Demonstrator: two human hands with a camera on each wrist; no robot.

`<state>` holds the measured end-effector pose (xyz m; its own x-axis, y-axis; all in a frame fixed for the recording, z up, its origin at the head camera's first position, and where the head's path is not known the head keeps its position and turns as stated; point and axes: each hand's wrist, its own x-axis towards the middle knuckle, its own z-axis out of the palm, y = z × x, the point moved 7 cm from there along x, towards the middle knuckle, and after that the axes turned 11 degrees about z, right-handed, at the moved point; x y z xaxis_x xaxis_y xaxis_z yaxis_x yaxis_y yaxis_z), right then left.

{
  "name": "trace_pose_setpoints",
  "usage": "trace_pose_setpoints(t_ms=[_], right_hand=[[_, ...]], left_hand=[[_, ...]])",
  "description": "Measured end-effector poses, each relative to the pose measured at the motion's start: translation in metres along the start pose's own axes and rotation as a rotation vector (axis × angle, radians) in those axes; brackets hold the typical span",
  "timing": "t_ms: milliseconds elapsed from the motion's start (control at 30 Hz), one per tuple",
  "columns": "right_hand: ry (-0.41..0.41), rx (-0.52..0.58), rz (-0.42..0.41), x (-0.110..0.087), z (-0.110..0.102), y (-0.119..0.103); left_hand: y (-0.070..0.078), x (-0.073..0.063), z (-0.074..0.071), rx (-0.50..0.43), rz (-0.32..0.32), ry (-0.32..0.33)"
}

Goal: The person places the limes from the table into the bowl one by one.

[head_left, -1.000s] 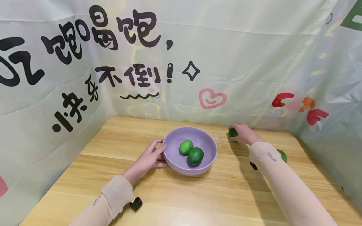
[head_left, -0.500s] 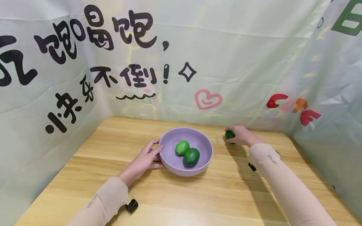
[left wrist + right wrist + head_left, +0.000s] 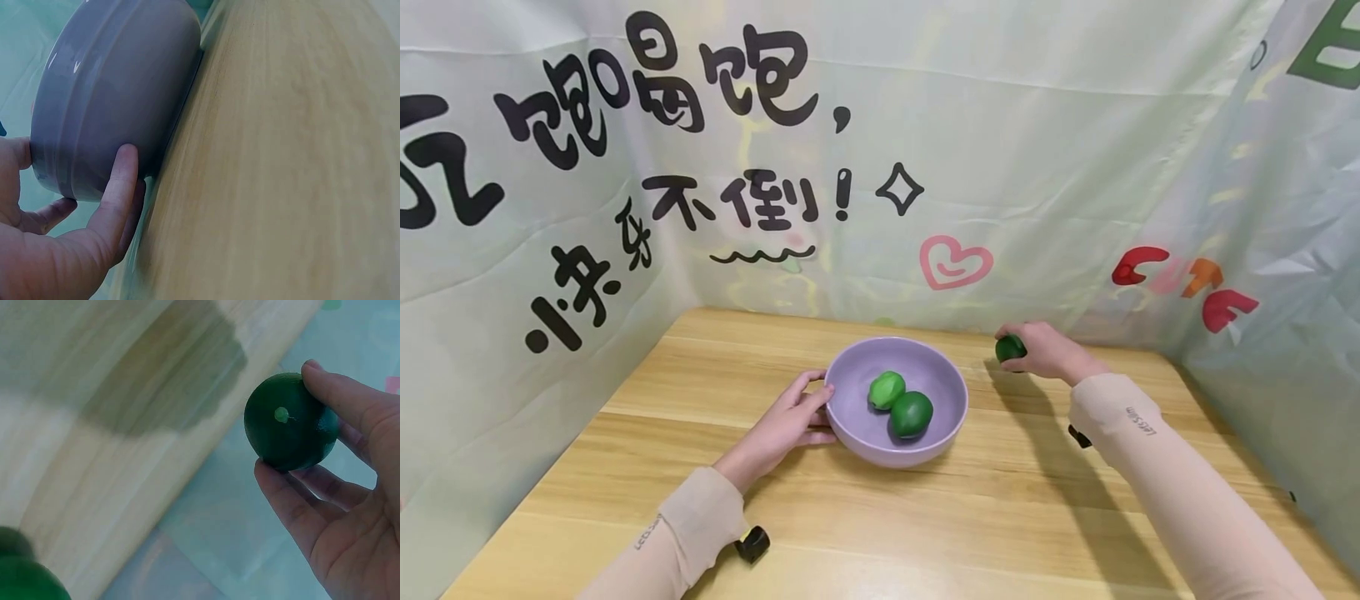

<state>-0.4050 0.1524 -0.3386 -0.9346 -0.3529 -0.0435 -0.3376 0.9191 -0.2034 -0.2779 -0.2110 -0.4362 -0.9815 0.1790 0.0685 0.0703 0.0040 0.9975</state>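
Observation:
In the head view a lilac bowl [image 3: 895,454] stands on the wooden table, holding a light green lime [image 3: 887,389] and a larger dark green fruit [image 3: 912,415]. My left hand [image 3: 782,429] holds the bowl's left side, fingertips at the rim and along the outer wall, as the left wrist view shows. Over the back right of the table, my right hand [image 3: 1045,350] grips a round, dark green lime [image 3: 284,422] between thumb and fingers. A pale stem scar shows on this lime in the right wrist view.
Two more green fruits, a bright one [image 3: 28,581] and a darker one [image 3: 14,542], show at the lower left of the right wrist view. A printed cloth [image 3: 1045,167] hangs behind the table [image 3: 880,533] and along both sides.
My right hand, with the dark lime in its fingers, has risen slightly. The left hand stays at the bowl. The head view has shifted a little.

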Motion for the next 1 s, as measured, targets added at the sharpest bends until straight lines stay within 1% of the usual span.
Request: trace_pose_setpoints(t_ms=[300,467,667,900,1000], right_hand=[[0.015,0.004,-0.019,-0.008,-0.013,-0.017],[0.03,-0.034,-0.05,-0.014,-0.02,-0.03],[0.053,-0.074,-0.084,-0.017,-0.026,-0.045],[0.056,-0.08,-0.087,-0.023,-0.031,-0.058],[0.056,-0.078,-0.101,-0.024,-0.033,-0.063]], left_hand=[[0.003,-0.002,0.001,0.008,0.006,-0.017],[0.004,-0.002,0.002,0.006,0.011,-0.022],[0.004,-0.001,0.001,0.004,0.008,-0.015],[0.004,0.0,0.001,0.004,0.001,-0.01],[0.004,-0.001,0.0,0.005,-0.002,-0.004]])
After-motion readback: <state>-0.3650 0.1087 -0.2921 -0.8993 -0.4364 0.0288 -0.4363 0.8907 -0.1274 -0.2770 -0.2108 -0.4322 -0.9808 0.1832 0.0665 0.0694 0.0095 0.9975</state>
